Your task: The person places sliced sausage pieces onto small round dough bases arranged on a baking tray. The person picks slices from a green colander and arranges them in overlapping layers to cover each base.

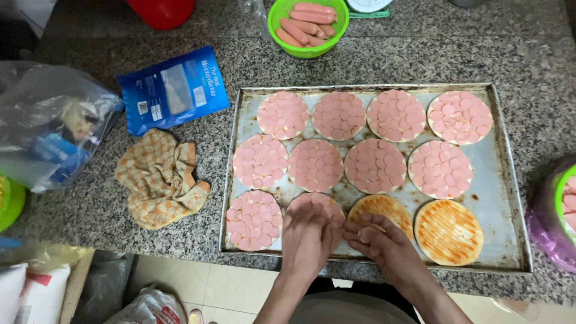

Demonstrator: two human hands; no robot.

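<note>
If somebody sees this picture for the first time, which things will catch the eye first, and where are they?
The metal baking tray on the granite counter stands out, filled with round bases; most are covered with pink sausage slices, while two at front right show only orange sauce. The left hand and right hand meet over the front row's second base. Behind the tray sits a green bowl of whole sausages.
</note>
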